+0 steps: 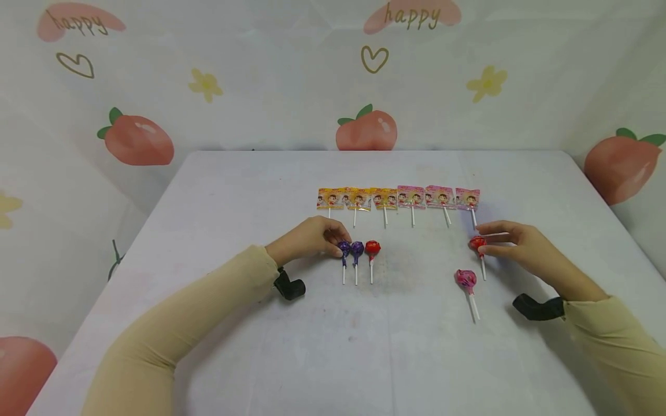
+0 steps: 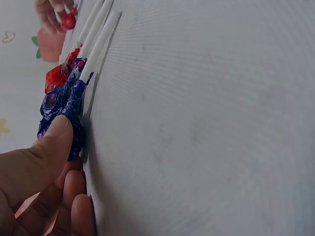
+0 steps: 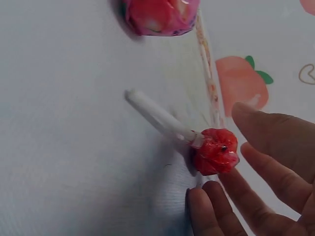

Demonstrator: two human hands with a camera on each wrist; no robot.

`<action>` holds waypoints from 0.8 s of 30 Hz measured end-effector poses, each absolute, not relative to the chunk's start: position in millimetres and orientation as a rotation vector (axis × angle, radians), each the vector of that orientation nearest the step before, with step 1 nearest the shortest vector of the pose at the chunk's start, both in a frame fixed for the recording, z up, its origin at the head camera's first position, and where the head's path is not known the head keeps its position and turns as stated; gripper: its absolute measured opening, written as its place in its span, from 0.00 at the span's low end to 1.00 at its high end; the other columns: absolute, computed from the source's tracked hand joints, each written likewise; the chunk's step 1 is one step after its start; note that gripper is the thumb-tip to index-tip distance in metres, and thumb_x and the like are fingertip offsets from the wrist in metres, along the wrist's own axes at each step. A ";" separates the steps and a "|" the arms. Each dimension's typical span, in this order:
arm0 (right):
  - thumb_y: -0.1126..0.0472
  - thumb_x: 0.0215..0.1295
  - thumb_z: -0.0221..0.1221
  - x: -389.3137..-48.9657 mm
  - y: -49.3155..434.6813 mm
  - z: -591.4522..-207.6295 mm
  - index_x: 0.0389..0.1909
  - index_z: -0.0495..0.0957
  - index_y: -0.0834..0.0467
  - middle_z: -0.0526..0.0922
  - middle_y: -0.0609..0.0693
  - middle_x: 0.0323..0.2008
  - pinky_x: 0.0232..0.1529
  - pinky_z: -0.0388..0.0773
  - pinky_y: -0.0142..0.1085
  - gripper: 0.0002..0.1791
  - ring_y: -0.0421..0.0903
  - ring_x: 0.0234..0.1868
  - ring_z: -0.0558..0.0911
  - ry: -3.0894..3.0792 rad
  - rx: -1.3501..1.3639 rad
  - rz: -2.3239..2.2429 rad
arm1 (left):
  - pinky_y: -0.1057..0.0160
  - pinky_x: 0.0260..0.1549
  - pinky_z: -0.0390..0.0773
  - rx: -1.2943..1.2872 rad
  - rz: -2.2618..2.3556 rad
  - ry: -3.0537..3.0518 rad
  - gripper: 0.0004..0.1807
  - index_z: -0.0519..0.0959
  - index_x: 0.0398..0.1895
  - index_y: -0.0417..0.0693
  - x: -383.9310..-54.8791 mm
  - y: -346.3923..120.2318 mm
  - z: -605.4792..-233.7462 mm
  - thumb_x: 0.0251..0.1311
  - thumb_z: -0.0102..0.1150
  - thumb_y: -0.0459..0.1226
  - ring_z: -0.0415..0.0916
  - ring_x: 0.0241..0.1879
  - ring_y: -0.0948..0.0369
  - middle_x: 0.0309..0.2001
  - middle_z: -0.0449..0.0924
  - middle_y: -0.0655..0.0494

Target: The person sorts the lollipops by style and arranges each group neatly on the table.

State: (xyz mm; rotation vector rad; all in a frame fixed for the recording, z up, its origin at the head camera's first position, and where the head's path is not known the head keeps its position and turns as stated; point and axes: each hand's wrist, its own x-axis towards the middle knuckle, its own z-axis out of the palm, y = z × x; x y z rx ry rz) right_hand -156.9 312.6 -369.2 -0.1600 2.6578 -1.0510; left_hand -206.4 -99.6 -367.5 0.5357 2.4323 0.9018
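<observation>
At the left end of a short row, my left hand (image 1: 316,238) pinches the head of a purple lollipop (image 1: 344,248); in the left wrist view the thumb (image 2: 55,140) presses on its wrapper. Beside it lie a second purple lollipop (image 1: 356,249) and a red lollipop (image 1: 372,248), sticks toward me. On the right, my right hand (image 1: 520,245) reaches around another red lollipop (image 1: 477,243). The right wrist view shows its thumb (image 3: 266,128) apart from the candy head and the fingers spread beside it. A pink lollipop (image 1: 466,279) lies nearer to me.
Behind the hands runs a row of flat bagged lollipops, several in all: yellow packets (image 1: 358,198) on the left, pink packets (image 1: 439,196) on the right. The white-covered table (image 1: 322,358) meets a printed cloth backdrop (image 1: 281,75). A black wrist mount (image 1: 538,307) hangs under the right sleeve.
</observation>
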 end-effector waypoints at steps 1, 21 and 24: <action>0.47 0.65 0.61 -157.0 312.0 -370.0 0.63 0.71 0.59 0.76 0.63 0.58 0.48 0.74 0.36 0.31 0.51 0.57 0.76 2.649 -0.155 -1.040 | 0.66 0.41 0.75 0.533 0.901 2.432 0.14 0.84 0.42 0.52 -206.4 -99.5 -367.5 0.51 0.72 0.33 0.75 0.38 0.62 0.36 0.81 0.58; 0.49 0.65 0.61 -166.6 305.6 -369.6 0.60 0.72 0.65 0.76 0.66 0.56 0.52 0.75 0.49 0.29 0.63 0.56 0.75 2.613 -0.166 -0.909 | 0.66 0.42 0.74 0.508 0.884 2.434 0.14 0.84 0.42 0.52 -206.4 -98.4 -366.0 0.51 0.71 0.33 0.75 0.39 0.62 0.36 0.81 0.58; 0.50 0.66 0.61 -167.2 305.5 -367.0 0.59 0.74 0.64 0.76 0.64 0.56 0.51 0.76 0.45 0.28 0.62 0.56 0.75 2.613 -0.154 -0.915 | 0.66 0.43 0.75 0.508 0.875 2.436 0.14 0.84 0.43 0.52 -206.2 -98.2 -365.8 0.51 0.71 0.33 0.75 0.39 0.62 0.36 0.81 0.58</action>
